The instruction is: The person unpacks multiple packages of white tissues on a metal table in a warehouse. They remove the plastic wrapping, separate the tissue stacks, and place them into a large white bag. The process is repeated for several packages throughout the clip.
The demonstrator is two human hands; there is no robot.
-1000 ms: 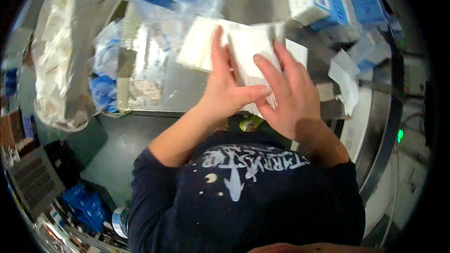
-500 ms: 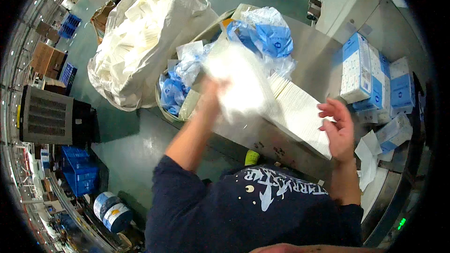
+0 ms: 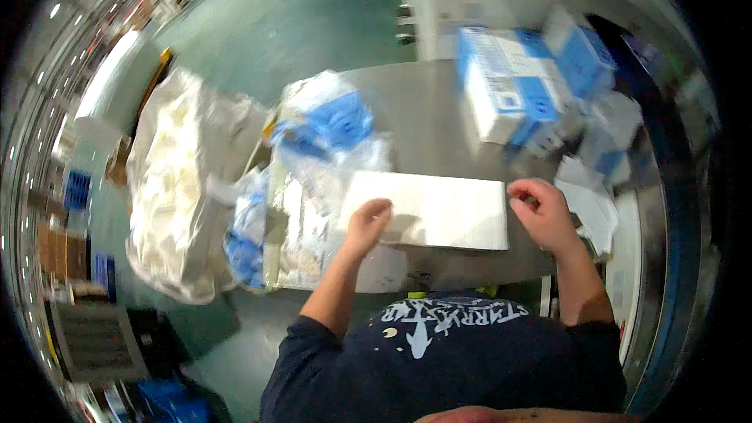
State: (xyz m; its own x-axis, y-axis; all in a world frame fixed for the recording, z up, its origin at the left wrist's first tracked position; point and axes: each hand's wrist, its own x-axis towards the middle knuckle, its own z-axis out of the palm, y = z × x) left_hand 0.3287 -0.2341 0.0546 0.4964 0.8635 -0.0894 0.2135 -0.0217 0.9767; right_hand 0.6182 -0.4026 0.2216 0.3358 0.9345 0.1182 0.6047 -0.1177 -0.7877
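A long stack of white folded paper towels [image 3: 454,210] lies crosswise on the metal table in front of me. My left hand [image 3: 368,225] is over the stack's left end, fingers pointing right and loosely bent; motion blurs whether it presses on the top sheet. Just beyond the right end, my right hand [image 3: 542,213] is held with curved fingers and a gap between thumb and fingertips, nothing in it. Crumpled blue and clear plastic wrapping [image 3: 333,121] is heaped past the stack's left end.
Blue and white packs [image 3: 509,94] stand at the table's far right. Loose white sheets [image 3: 587,200] lie beside my right forearm. The metal table [image 3: 427,106] extends away from me. A big white sack [image 3: 176,188] with pale paper in it stands on the left.
My view has turned to the right. The white paper that was blurred under my left hand now lies level in one straight stack, with both hands at its ends.
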